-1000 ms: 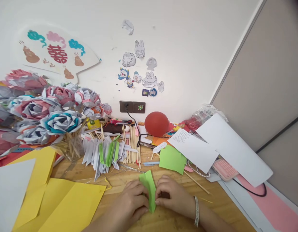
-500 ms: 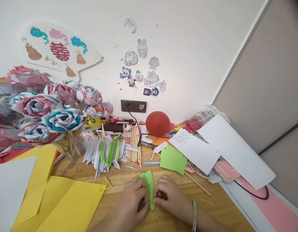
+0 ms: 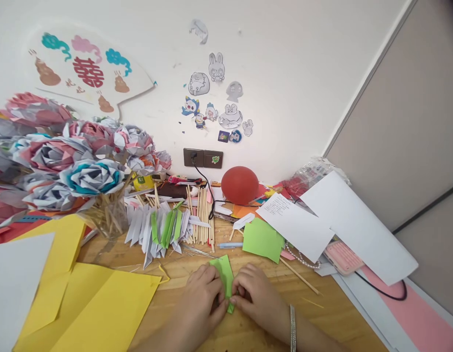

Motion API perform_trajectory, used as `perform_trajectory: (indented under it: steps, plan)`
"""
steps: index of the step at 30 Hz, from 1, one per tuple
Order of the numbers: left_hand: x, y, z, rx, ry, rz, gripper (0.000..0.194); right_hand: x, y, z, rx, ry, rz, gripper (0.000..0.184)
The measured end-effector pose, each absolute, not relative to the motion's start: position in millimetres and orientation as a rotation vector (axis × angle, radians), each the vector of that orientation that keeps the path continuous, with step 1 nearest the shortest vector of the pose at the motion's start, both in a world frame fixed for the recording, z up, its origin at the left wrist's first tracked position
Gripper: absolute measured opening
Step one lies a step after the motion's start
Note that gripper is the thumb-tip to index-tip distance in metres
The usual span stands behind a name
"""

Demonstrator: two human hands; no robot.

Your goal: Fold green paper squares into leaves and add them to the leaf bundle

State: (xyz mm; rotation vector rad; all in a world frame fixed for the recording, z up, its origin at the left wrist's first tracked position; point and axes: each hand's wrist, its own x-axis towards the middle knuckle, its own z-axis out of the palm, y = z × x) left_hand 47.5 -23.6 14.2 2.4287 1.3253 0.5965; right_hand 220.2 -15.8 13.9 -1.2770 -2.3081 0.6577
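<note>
A narrow piece of green paper (image 3: 225, 275) stands lengthwise between my hands, creased along its length. My left hand (image 3: 206, 296) is closed on its left edge, thumb and fingers pinching near the lower end. On the other side my right hand (image 3: 254, 296) pinches the lower right edge, with a silvery bracelet (image 3: 293, 327) at the wrist. The fingertips hide part of the fold. Beyond my hands lie a larger sheet of green paper (image 3: 263, 239) and a row of folded white and green paper pieces (image 3: 156, 232).
Yellow paper (image 3: 112, 303) covers the left front of the wooden table (image 3: 190, 259). Paper flowers (image 3: 90, 176) stand in a clear container behind it. A red balloon (image 3: 239, 186), wooden sticks (image 3: 202, 215) and a pen (image 3: 230, 245) lie ahead. White sheets (image 3: 362, 230) and a pink phone (image 3: 344, 256) are on the right.
The hands stay on the green strip with little movement; my right fingers have shifted slightly up along its edge. The whole view has tilted a little.
</note>
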Motion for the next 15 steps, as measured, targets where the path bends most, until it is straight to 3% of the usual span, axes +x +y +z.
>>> perform_trajectory:
  steps: [15]
  plan:
    - [49.1, -24.5, 17.1, 2.446, 1.417, 0.517, 0.013, 222.7, -15.9, 17.0, -1.213, -2.343, 0.655, 0.014]
